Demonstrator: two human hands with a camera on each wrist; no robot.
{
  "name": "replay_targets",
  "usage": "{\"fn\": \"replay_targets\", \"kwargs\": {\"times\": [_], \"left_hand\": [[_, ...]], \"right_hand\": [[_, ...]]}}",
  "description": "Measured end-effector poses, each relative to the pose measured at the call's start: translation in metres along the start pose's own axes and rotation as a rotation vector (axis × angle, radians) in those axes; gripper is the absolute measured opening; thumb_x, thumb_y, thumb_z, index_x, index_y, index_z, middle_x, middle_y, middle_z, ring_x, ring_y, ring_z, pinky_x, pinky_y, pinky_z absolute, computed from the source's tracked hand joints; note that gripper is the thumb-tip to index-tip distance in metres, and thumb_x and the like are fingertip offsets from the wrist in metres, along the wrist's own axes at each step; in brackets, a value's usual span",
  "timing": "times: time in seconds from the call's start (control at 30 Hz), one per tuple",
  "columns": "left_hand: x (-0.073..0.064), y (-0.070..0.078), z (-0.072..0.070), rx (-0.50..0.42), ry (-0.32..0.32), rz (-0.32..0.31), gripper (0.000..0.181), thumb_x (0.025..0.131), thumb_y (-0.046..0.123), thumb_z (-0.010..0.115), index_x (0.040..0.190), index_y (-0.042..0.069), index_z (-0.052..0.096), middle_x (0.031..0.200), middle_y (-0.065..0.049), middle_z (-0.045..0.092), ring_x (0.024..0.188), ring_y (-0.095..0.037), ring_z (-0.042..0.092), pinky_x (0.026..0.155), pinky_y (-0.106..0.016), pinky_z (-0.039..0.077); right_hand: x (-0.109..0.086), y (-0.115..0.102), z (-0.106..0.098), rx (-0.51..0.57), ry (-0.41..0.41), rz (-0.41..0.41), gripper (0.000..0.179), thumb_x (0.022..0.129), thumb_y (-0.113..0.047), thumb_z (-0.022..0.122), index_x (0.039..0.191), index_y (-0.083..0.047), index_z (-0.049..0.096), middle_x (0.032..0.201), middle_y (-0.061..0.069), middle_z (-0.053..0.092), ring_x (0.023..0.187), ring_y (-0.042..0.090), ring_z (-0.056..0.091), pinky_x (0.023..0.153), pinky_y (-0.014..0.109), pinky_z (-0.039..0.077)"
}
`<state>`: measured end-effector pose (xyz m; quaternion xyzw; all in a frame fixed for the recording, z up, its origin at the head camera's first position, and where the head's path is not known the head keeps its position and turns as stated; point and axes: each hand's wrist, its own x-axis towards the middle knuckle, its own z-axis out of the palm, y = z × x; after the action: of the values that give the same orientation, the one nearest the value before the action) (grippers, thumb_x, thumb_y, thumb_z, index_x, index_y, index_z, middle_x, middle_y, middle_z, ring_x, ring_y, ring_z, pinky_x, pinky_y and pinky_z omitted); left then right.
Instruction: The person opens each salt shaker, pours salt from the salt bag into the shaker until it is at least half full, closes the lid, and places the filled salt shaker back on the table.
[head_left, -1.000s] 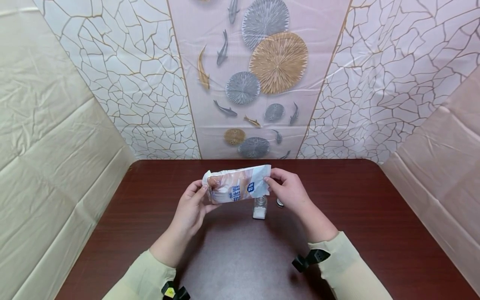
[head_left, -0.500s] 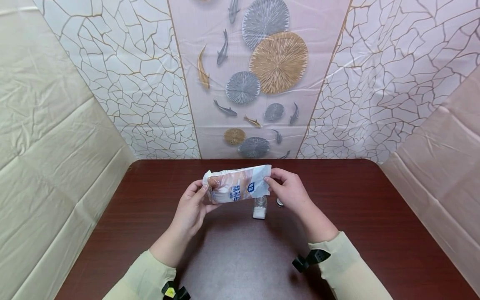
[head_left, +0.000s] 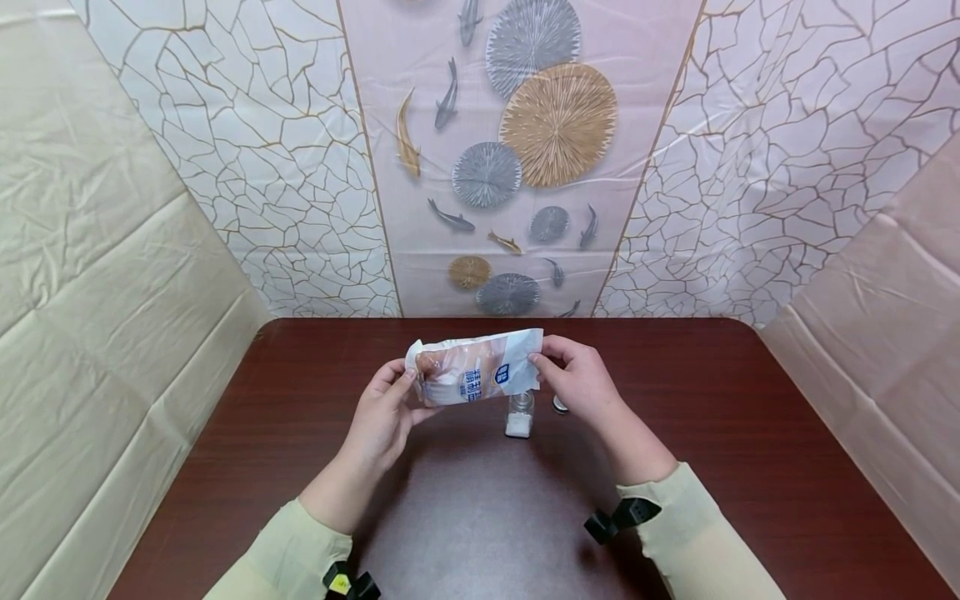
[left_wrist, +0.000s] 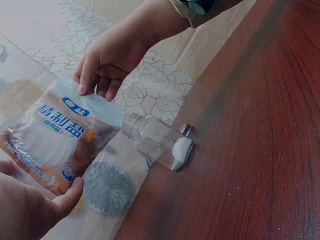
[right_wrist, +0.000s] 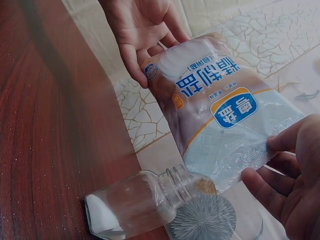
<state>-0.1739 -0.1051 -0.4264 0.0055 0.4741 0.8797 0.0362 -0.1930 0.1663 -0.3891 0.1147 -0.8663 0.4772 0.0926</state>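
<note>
A printed plastic bag of salt (head_left: 472, 371) is held up in the air over the table, lying nearly sideways in the head view. My left hand (head_left: 378, 421) grips its bottom end, thumb on the front. At the other end, the pale top edge is pinched between thumb and fingers of my right hand (head_left: 585, 383). Below that end stands a clear glass jar (right_wrist: 135, 200), uncapped, its threaded mouth close to the bag's corner. A small heap of white salt (right_wrist: 103, 214) lies at the jar's bottom. No falling grains can be made out.
A small round lid (head_left: 560, 406) lies on the table right of the jar, partly behind my right hand. White specks dot the dark red wooden table (left_wrist: 250, 165). Patterned cloth (head_left: 300, 167) hangs along the back edge, with plain beige cloth (head_left: 97, 333) at the sides.
</note>
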Motion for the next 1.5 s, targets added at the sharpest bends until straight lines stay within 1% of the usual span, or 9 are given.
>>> {"fn": "replay_targets", "kwargs": {"times": [0.3,0.5,0.7,0.9,1.1,1.3,1.5], "left_hand": [[0.0002,0.0010,0.0004,0.007,0.010,-0.006,0.021,0.103,0.004,0.044,0.097,0.017,0.059,0.107,0.001,0.059,0.114,-0.022,0.053,0.090,-0.062,0.046],[0.0004,0.0008,0.0002,0.011,0.014,-0.009,0.021,0.103,0.005,0.044,0.097,0.018,0.059,0.108,0.001,0.060,0.113,-0.021,0.054,0.090,-0.061,0.047],[-0.0003,0.0009,-0.0002,0.006,0.010,-0.010,0.021,0.103,0.004,0.044,0.096,0.018,0.059,0.107,0.002,0.059,0.113,-0.021,0.053,0.089,-0.060,0.047],[-0.0006,0.0017,0.0001,0.008,0.008,-0.012,0.021,0.103,0.004,0.044,0.096,0.018,0.059,0.107,0.002,0.059,0.112,-0.021,0.054,0.089,-0.060,0.047],[-0.0007,0.0022,-0.0001,0.008,-0.003,0.005,0.020,0.103,0.005,0.045,0.096,0.017,0.059,0.106,0.001,0.058,0.111,-0.021,0.053,0.090,-0.061,0.046],[-0.0007,0.0023,0.0004,0.003,0.009,-0.006,0.021,0.103,0.004,0.044,0.095,0.017,0.059,0.106,0.002,0.059,0.112,-0.021,0.053,0.090,-0.061,0.046],[0.0001,0.0019,0.0003,0.005,0.007,-0.003,0.022,0.103,0.004,0.044,0.095,0.018,0.059,0.106,0.001,0.058,0.112,-0.021,0.054,0.090,-0.062,0.045]], "right_hand": [[0.0013,0.0020,0.0005,-0.010,-0.002,-0.001,0.014,0.096,-0.012,0.066,0.108,-0.008,0.070,0.094,0.007,0.072,0.070,0.017,0.063,0.063,0.031,0.053],[0.0012,0.0010,0.0003,-0.005,-0.003,-0.010,0.014,0.095,-0.012,0.066,0.108,-0.008,0.070,0.093,0.008,0.072,0.070,0.018,0.063,0.064,0.033,0.053],[0.0006,-0.0005,0.0001,-0.002,-0.008,-0.005,0.015,0.095,-0.012,0.066,0.109,-0.007,0.070,0.093,0.008,0.072,0.070,0.018,0.063,0.064,0.034,0.052],[0.0007,-0.0001,-0.0001,-0.006,-0.007,0.001,0.015,0.096,-0.013,0.065,0.109,-0.008,0.070,0.093,0.008,0.072,0.070,0.018,0.062,0.063,0.032,0.052],[0.0010,0.0002,0.0002,-0.007,0.000,-0.006,0.014,0.095,-0.012,0.066,0.108,-0.008,0.071,0.091,0.007,0.072,0.069,0.017,0.063,0.063,0.031,0.052],[0.0007,0.0007,0.0007,-0.016,0.000,-0.001,0.014,0.095,-0.013,0.066,0.108,-0.009,0.071,0.091,0.006,0.072,0.070,0.017,0.063,0.064,0.031,0.052],[0.0007,0.0002,0.0010,-0.014,0.003,-0.008,0.015,0.095,-0.012,0.066,0.108,-0.008,0.071,0.091,0.007,0.072,0.070,0.017,0.062,0.065,0.033,0.052]]}}
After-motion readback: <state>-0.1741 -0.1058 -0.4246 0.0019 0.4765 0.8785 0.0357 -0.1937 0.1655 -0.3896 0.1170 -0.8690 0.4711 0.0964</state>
